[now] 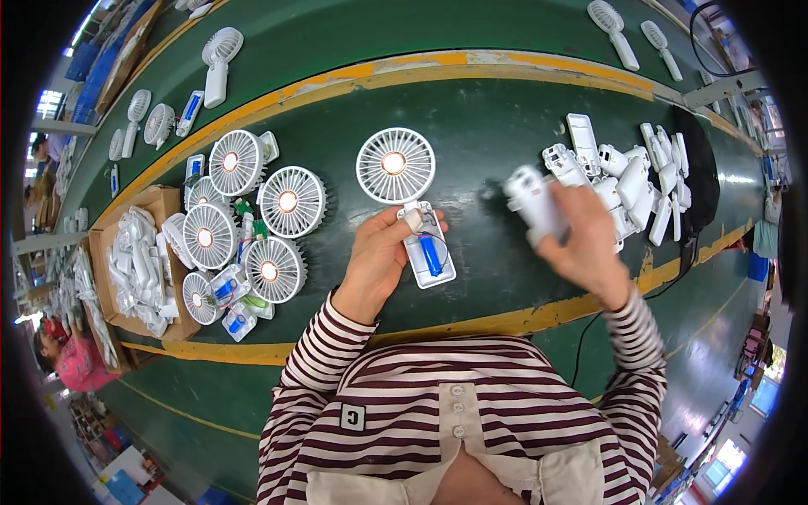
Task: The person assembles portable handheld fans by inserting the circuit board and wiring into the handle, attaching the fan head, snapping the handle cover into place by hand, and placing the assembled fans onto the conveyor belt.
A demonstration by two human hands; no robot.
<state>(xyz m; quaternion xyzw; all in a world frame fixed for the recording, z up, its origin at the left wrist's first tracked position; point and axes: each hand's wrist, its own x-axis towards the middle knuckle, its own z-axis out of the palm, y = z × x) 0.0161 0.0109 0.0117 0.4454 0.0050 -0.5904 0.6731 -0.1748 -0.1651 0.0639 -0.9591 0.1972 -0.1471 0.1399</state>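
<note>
My left hand (380, 259) is closed around the neck of a white handheld fan. The round grille of this fan (396, 166) points up and away, with a copper-coloured disc at its centre. Its handle lies open, showing a blue battery cell (433, 255) and thin wires. To the right, my right hand (583, 241) grips a white plastic handle cover (535, 204), blurred by motion, just above the table. Beside that hand lies a pile of white handle shells (627, 181).
Several similar fans (288, 202) with bare batteries cluster at the left. A cardboard box (179, 328) of bagged white parts stands beyond them. Past the yellow strip (446, 66), more fans (222, 52) lie on a green belt. A black thing (705, 168) sits at the right, and a person (76, 358) is far left.
</note>
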